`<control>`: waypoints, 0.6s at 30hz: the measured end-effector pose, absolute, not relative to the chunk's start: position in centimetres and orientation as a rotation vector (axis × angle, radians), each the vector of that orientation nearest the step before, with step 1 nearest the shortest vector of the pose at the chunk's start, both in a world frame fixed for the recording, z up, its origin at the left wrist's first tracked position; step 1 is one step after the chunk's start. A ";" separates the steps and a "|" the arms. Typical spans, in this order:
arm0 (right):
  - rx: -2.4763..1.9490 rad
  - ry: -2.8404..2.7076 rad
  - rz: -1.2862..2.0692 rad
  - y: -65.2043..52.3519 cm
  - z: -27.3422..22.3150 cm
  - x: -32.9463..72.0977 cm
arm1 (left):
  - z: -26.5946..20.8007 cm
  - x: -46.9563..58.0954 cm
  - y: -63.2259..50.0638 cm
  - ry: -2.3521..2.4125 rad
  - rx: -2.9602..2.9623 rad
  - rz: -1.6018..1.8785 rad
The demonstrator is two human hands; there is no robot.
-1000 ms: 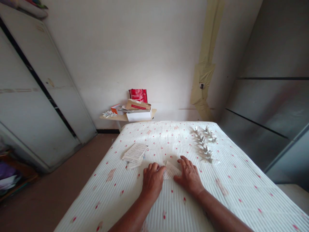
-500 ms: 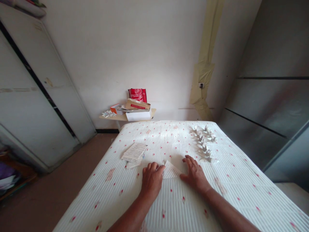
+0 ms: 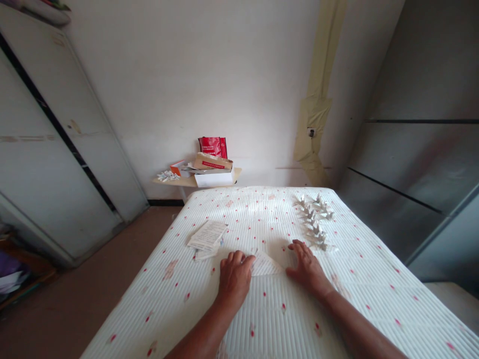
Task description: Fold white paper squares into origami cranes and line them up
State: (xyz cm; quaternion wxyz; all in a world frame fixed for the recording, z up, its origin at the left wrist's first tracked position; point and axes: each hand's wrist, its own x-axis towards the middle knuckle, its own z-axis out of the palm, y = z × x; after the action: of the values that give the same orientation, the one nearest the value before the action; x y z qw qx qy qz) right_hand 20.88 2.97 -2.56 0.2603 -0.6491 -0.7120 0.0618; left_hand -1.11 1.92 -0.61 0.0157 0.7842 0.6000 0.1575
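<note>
A printed sheet of paper folded into a triangle [image 3: 266,264] lies flat on the bedspread [image 3: 269,319]. My left hand [image 3: 235,274] is at its left corner, fingers curled and thumb against the index finger, pinching the edge. My right hand [image 3: 307,267] rests just right of the paper, its fingers spread and holding nothing. A small gap shows between the right thumb and the paper's right tip. To the left lies a loose stack of printed paper sheets [image 3: 208,237]. Folded paper cranes [image 3: 313,217], several of them, stand in rows at the right.
Beyond the bed's far left corner, a small table [image 3: 174,183] bears a white box [image 3: 214,178], a red bag [image 3: 212,146] and a pile of small white pieces [image 3: 168,175]. Cabinets with sliding doors stand on the left [image 3: 48,129] and right [image 3: 419,159].
My right hand has shifted slightly right, away from the folded paper's tip. The left hand stays at the paper's left corner.
</note>
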 end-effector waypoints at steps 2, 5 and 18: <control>-1.747 -1.924 0.162 3.0 -2.6 21.0 | -0.6 -1.1 1.9 1.860 2.443 0.492; -1.694 -1.915 0.158 3.2 -2.2 21.3 | -0.7 -1.1 2.0 1.868 2.438 0.482; -1.151 -2.503 0.204 0.0 1.5 17.2 | -0.9 -1.1 1.8 1.855 2.454 0.588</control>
State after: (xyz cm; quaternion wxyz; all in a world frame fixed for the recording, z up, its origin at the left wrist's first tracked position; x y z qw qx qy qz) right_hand 17.16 -0.04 1.47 0.1883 -0.4091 -0.8899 0.0724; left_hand -1.11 1.85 -0.85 0.0048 0.7835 0.5923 0.1878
